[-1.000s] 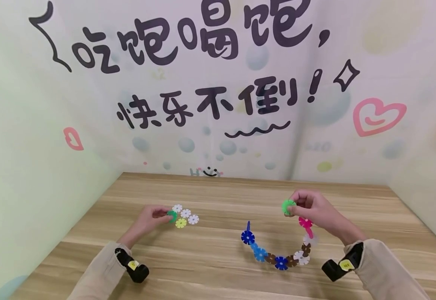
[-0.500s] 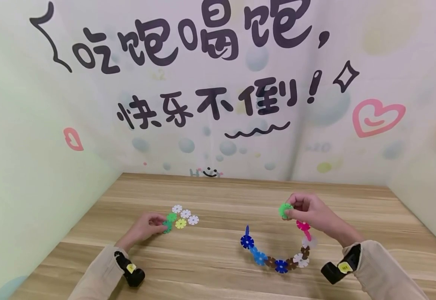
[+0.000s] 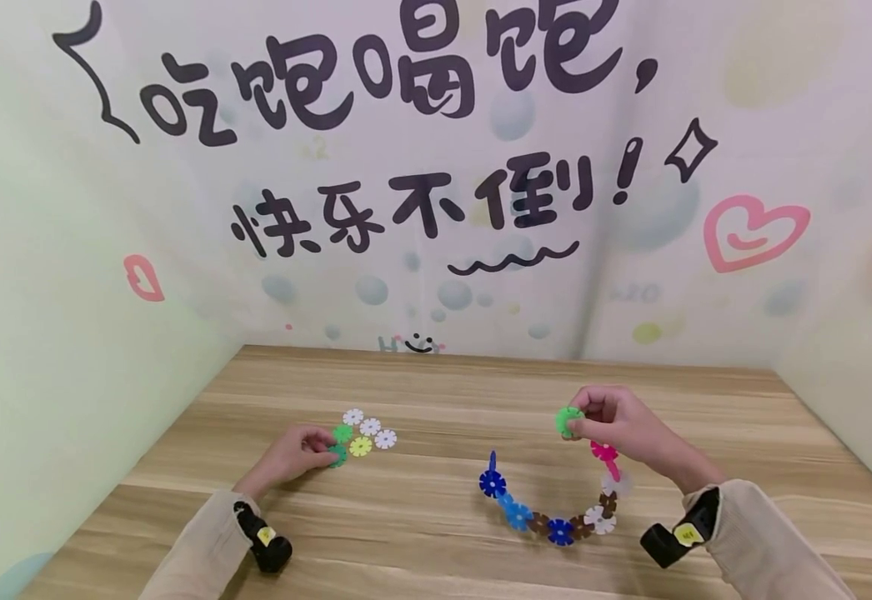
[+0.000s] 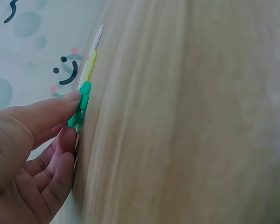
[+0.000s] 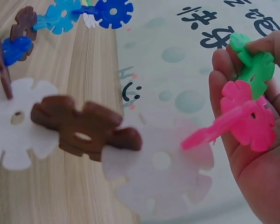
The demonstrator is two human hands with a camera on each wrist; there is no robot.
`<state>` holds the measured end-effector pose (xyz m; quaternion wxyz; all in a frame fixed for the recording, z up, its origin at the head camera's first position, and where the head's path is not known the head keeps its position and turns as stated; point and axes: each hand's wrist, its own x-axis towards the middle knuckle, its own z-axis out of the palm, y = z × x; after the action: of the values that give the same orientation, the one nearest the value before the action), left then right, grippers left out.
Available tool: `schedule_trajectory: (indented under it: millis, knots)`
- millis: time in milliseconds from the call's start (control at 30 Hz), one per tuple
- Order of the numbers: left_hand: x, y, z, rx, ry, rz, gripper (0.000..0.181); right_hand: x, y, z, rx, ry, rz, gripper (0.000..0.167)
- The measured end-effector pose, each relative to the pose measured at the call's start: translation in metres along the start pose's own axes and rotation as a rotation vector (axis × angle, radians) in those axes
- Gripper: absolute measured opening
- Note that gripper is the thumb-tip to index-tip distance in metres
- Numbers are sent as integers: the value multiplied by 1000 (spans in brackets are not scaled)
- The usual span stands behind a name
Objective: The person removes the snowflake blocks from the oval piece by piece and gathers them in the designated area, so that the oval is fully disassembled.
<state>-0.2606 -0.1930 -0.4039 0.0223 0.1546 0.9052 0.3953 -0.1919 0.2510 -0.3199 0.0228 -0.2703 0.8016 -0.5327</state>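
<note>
My left hand (image 3: 297, 454) pinches a dark green snowflake disc (image 4: 84, 100) between thumb and finger, low at the table. Beside it lie a lighter green disc (image 3: 342, 433), a yellow disc (image 3: 361, 447) and several white discs (image 3: 370, 427). My right hand (image 3: 619, 421) holds the light green end (image 3: 568, 422) of a chain of interlocked snowflake discs. From there the chain runs through pink discs (image 5: 247, 116), a whitish disc (image 5: 161, 175), brown and white ones, then blue discs (image 3: 492, 483), in a U-shaped curve. Whether the chain's lower part touches the table is unclear.
The wood-grain table (image 3: 406, 533) ends at a printed back curtain (image 3: 436, 308) with black lettering. Pale panels stand at left and right. A black wrist camera (image 3: 269, 550) is on the left wrist, another camera (image 3: 669, 543) on the right.
My left hand has drawn the dark green disc slightly towards me, uncovering the lighter green disc. My right hand and the chain have shifted a little left and lower.
</note>
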Motion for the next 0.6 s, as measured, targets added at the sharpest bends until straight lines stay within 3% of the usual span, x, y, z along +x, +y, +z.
schedule_trajectory:
  millis: [333,600]
  knots:
    - [1,8,-2,-36,-17,-15,20,1,-2,0,-5,-9,0,9]
    - [12,39,1,-2,-35,117,21,5,-2,2,2,-30,-19,9]
